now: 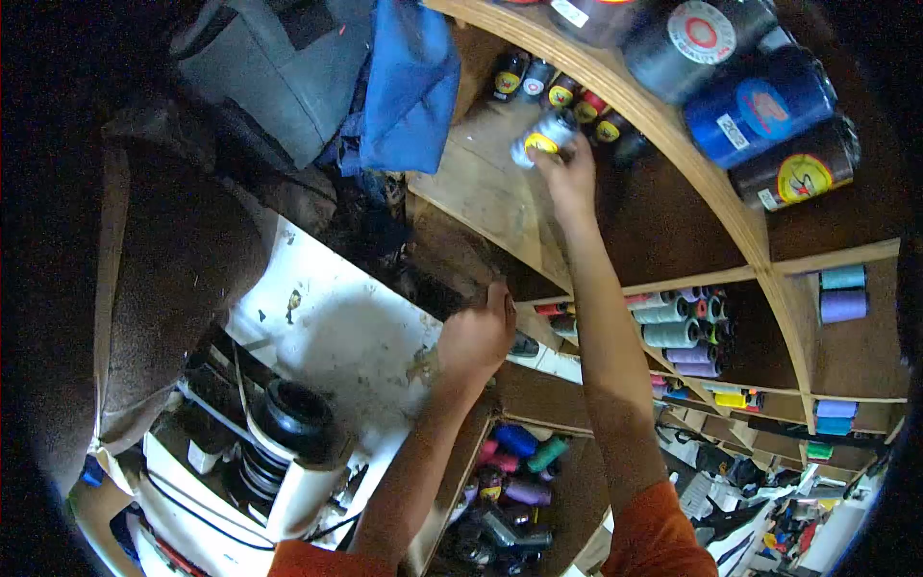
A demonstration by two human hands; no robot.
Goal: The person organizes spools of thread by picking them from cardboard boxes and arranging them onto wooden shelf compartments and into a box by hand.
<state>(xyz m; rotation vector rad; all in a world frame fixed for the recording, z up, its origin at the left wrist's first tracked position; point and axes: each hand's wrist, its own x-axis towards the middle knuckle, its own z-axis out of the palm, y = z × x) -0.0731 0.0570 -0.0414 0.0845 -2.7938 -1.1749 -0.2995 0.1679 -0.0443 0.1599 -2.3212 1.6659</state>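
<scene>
A pale spool with a yellow label (pixel 544 140) is in my right hand (pixel 569 178), inside the upper wooden shelf compartment. Just behind it stand several small dark spools (pixel 561 93), some with yellow labels. My left hand (pixel 479 332) is lower and to the left, beside the shelf's lower edge and over the end of the white machine table (pixel 356 337). Its fingers are curled in, with the thumb up; what they hold, if anything, is hidden.
Large thread cones (pixel 760 111) line the shelf at the upper right. Compartments below hold many spools (pixel 673 332). A blue cloth bag (pixel 409 87) hangs at the top. A black pulley (pixel 293 409) sits at the lower left. An open box (pixel 567 490) holds more spools.
</scene>
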